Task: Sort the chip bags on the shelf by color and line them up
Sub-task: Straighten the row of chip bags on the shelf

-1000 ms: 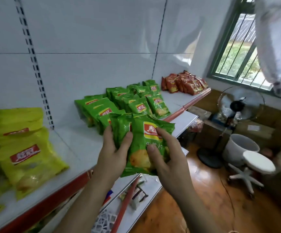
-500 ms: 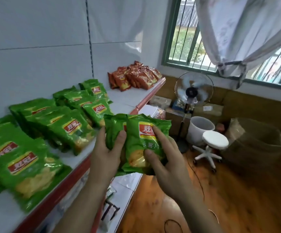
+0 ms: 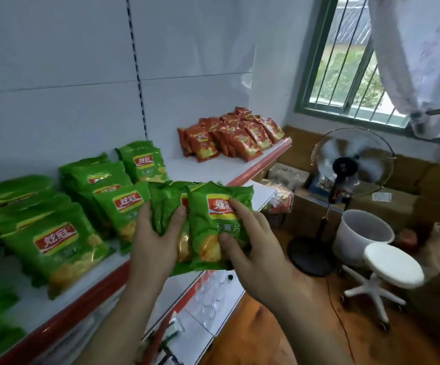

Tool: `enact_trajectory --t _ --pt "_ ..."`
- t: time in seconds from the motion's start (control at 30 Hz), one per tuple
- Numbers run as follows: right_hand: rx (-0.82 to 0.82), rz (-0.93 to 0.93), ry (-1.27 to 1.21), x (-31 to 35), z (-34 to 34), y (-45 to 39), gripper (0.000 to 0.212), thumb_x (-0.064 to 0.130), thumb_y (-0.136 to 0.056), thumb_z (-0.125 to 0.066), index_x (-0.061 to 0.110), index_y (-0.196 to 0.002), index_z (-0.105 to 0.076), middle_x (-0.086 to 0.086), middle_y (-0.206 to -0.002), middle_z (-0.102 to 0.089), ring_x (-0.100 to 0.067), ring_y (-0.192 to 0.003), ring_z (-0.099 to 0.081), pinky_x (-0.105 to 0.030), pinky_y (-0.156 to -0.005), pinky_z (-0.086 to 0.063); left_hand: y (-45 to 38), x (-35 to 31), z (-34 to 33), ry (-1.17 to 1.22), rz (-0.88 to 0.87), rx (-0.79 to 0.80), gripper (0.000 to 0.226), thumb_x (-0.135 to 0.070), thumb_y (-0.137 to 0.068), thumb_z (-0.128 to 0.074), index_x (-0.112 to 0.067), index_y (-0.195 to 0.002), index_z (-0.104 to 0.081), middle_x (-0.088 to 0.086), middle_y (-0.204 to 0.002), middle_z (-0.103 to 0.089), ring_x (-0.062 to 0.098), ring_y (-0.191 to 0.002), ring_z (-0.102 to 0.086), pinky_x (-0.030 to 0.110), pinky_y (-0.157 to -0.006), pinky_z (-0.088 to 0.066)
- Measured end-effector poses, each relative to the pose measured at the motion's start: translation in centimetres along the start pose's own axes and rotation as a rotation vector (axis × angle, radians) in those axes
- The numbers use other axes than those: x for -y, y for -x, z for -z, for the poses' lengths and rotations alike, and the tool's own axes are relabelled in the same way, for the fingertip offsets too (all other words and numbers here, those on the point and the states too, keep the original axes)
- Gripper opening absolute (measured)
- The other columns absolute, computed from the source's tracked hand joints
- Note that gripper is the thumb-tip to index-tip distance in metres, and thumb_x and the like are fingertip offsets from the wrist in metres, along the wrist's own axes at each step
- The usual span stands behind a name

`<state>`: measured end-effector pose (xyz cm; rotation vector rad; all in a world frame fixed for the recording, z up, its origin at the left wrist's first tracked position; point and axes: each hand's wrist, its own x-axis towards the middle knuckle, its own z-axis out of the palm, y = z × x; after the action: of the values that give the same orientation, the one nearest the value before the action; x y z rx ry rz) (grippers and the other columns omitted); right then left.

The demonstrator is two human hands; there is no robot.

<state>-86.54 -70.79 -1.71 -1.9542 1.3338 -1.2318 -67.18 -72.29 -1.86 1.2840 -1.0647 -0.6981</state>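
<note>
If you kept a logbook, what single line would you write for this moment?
left hand grips green bag | right hand pinches second green bag | shelf: green group, red group apart

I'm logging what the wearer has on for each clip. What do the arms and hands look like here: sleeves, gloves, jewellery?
Both forearms are bare right to the bottom of the frame, so no sleeves show. The left hand and right hand are bare too: no gloves, and no rings, watch or wristband that I can see. Nails look short and plain. The upper arms lie outside the frame.
</note>
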Motion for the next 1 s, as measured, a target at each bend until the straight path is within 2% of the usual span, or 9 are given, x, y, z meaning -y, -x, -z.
enact_trajectory --t 0.13,0.2,0.3,0.43,0.57,0.67,0.77,0.87,1.0 --pt "0.059 0.033 -0.017 -2.0 -1.6 -5.1 0.060 0.035 -0.104 -0.064 0.039 -0.159 -0.041 0.020 -0.133 -0.047 0.011 -0.118 -0.052 -0.007 -0.086 -0.047 -3.3 1.0 0.0 -0.096 0.003 -0.146 0.061 -0.060 -0.091 -0.070 -0.033 -0.143 -0.053 -0.016 -0.127 -0.068 0.005 -0.114 -0.066 0.039 -0.104 -0.052" --pt "0.078 0.062 -0.013 -2.9 -2.8 -7.7 0.061 0.036 -0.104 -0.064 0.038 -0.160 -0.040 0.019 -0.136 -0.046 0.008 -0.121 -0.051 -0.010 -0.090 -0.049 -5.4 1.3 0.2 -0.089 0.014 -0.209 0.064 -0.057 -0.091 -0.070 -0.030 -0.146 -0.051 -0.015 -0.128 -0.066 0.003 -0.112 -0.064 0.033 -0.100 -0.049" --pt "0.029 0.089 0.023 -4.1 -4.1 -12.0 0.061 0.032 -0.104 -0.065 0.038 -0.160 -0.039 0.018 -0.136 -0.043 0.010 -0.119 -0.051 -0.013 -0.092 -0.050 -8.9 1.3 0.3 -0.070 0.016 -0.301 0.072 -0.060 -0.089 -0.068 -0.029 -0.151 -0.047 -0.012 -0.131 -0.064 0.009 -0.112 -0.061 0.028 -0.093 -0.044" --pt "-0.081 0.082 0.096 -5.5 -5.1 -18.6 0.063 0.029 -0.104 -0.065 0.035 -0.161 -0.039 0.006 -0.145 -0.043 -0.001 -0.109 -0.052 -0.028 -0.096 -0.052 -12.8 1.1 1.2 0.014 -0.012 -0.386 0.057 -0.056 -0.093 -0.067 -0.032 -0.142 -0.051 -0.019 -0.119 -0.067 -0.010 -0.097 -0.064 0.016 -0.076 -0.046" --pt "-0.006 0.089 0.137 -7.4 -8.6 -23.5 0.064 0.033 -0.104 -0.063 0.034 -0.162 -0.036 0.003 -0.149 -0.041 -0.007 -0.115 -0.049 -0.029 -0.098 -0.047 -15.8 1.4 2.5 0.022 -0.029 -0.437 0.049 -0.055 -0.093 -0.069 -0.033 -0.135 -0.055 -0.015 -0.120 -0.069 -0.006 -0.103 -0.065 0.021 -0.081 -0.049" --pt "0.067 0.091 0.111 -9.2 -11.3 -26.1 0.065 0.036 -0.103 -0.064 0.036 -0.162 -0.036 0.001 -0.153 -0.039 -0.019 -0.131 -0.052 -0.039 -0.107 -0.050 -16.7 2.3 3.8 -0.025 -0.034 -0.531 0.047 -0.057 -0.093 -0.068 -0.035 -0.132 -0.056 -0.014 -0.117 -0.070 -0.005 -0.103 -0.066 0.033 -0.090 -0.054" --pt "0.147 0.123 0.068 -10.4 -14.0 -28.5 0.066 0.035 -0.102 -0.066 0.033 -0.162 -0.037 -0.003 -0.155 -0.037 -0.021 -0.133 -0.050 -0.034 -0.109 -0.046 -17.5 2.8 4.7 -0.015 -0.021 -0.589 0.042 -0.060 -0.092 -0.069 -0.041 -0.128 -0.058 -0.014 -0.118 -0.073 0.005 -0.106 -0.071 0.045 -0.096 -0.058" --pt "0.262 0.213 0.065 -11.2 -17.4 -29.6 0.069 0.034 -0.100 -0.070 0.029 -0.161 -0.038 -0.005 -0.154 -0.037 -0.022 -0.127 -0.053 -0.029 -0.105 -0.045 -17.9 2.9 4.5 0.013 -0.013 -0.614 0.053 -0.068 -0.087 -0.073 -0.041 -0.130 -0.059 -0.012 -0.122 -0.074 0.011 -0.110 -0.073 0.051 -0.096 -0.059" --pt "0.403 0.308 0.137 -12.8 -20.8 -30.2 0.074 0.038 -0.095 -0.064 0.024 -0.162 -0.036 -0.012 -0.158 -0.034 -0.036 -0.130 -0.053 -0.046 -0.102 -0.054 -17.4 2.8 3.3 0.001 0.001 -0.731 0.044 -0.068 -0.084 -0.075 -0.051 -0.123 -0.062 -0.017 -0.121 -0.074 0.013 -0.112 -0.073 0.053 -0.098 -0.058"
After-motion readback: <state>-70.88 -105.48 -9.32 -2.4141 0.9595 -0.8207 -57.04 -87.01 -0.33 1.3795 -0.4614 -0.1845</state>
